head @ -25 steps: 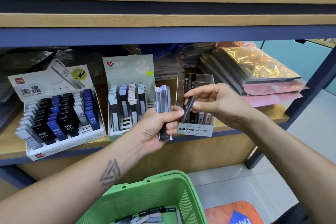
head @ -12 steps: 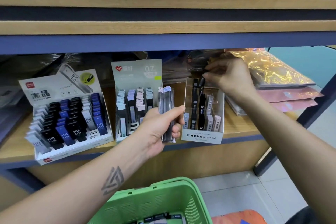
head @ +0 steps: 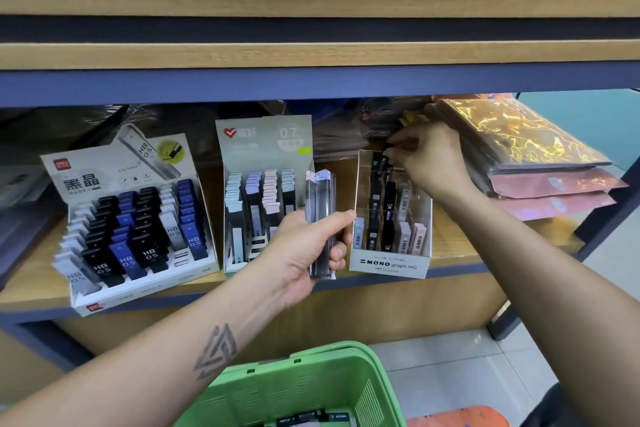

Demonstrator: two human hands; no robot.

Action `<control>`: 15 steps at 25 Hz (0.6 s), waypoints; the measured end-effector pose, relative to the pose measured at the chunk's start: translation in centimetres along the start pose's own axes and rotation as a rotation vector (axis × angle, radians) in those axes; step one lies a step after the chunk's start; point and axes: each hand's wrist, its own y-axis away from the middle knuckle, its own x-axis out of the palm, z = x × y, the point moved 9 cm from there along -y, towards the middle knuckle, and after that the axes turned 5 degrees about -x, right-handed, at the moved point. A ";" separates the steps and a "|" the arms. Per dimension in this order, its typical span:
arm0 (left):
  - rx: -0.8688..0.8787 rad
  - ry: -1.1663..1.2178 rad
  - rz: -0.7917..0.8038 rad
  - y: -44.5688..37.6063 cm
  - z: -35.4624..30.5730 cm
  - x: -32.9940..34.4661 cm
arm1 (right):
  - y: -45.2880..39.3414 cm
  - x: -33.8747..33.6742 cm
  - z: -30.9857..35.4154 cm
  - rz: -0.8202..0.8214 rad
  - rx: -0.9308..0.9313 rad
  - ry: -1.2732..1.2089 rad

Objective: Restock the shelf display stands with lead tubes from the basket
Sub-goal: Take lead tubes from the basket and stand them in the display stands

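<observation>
Left hand grips an upright bundle of lead tubes before the shelf. Right hand pinches a dark tube at the back of the MONO stand. Green basket below.

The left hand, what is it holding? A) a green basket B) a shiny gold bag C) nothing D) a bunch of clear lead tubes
D: the left hand curls its fingers around a bundle of clear lead tubes, upright in front of the shelf.
</observation>
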 end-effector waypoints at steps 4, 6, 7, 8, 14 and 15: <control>-0.003 -0.012 0.009 -0.1 0.0 0.0 | -0.1 1.3 0.3 0.034 -0.046 0.140; -0.007 -0.017 0.015 -0.2 0.1 0.1 | -0.4 1.4 0.0 0.037 -0.037 0.162; -0.009 -0.020 0.018 -0.2 0.2 0.1 | -0.5 1.4 -0.1 0.040 -0.031 0.167; -0.012 -0.022 0.024 -0.2 0.2 0.1 | -0.5 1.5 -0.2 0.047 -0.029 0.177; -0.020 -0.039 0.046 -0.1 0.5 0.3 | -0.4 2.2 -0.2 0.079 -0.051 0.223; -0.020 -0.044 0.046 -0.2 0.5 0.2 | -0.5 2.0 0.0 0.082 -0.058 0.228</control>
